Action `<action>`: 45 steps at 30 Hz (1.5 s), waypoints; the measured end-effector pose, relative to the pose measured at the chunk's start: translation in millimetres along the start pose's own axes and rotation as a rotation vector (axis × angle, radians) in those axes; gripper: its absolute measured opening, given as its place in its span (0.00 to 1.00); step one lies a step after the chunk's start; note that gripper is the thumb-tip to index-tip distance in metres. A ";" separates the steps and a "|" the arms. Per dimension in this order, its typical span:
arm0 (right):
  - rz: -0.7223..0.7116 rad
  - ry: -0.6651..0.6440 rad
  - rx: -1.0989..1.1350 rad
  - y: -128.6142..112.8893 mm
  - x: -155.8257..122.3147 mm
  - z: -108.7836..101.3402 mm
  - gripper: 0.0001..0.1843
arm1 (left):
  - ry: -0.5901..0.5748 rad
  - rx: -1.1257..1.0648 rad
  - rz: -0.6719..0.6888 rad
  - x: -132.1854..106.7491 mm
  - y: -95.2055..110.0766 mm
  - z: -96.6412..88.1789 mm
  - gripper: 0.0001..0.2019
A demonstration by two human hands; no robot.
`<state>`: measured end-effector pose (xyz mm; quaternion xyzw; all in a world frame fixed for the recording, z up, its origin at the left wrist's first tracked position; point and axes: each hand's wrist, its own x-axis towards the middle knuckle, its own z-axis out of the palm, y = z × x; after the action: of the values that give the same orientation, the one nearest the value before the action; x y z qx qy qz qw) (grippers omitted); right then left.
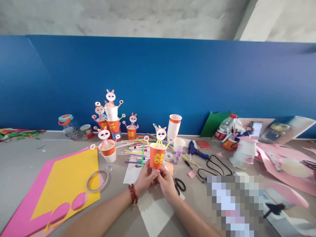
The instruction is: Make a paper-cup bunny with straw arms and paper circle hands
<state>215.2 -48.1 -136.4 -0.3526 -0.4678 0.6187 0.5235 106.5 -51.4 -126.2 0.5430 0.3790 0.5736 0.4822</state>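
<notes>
My left hand [145, 179] and my right hand [167, 183] meet at the bottom of an orange paper cup [157, 157], fingers closed round its base. A paper rabbit head [161, 134] on a straw rises from the cup, with pipe-cleaner arms on both sides. A red bead bracelet [133, 193] is on my left wrist. White paper [155, 210] lies under my hands.
Several finished rabbit cups [111, 122] stand at the back left. Yellow and pink foam sheets [61, 184] carry a tape roll [97, 180]. Scissors [179, 185], a blue glue gun [195, 150], stacked cups [174, 126], straws and a bottle [228, 126] crowd the middle and right.
</notes>
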 end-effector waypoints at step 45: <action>-0.165 0.239 0.007 -15.2 15.9 -20.8 0.18 | 0.263 0.092 0.220 46.1 18.3 59.7 0.23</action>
<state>236.0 -28.0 -127.7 -0.3826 -0.4274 0.5287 0.6257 165.5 -16.7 -89.5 0.5229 0.4030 0.6711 0.3373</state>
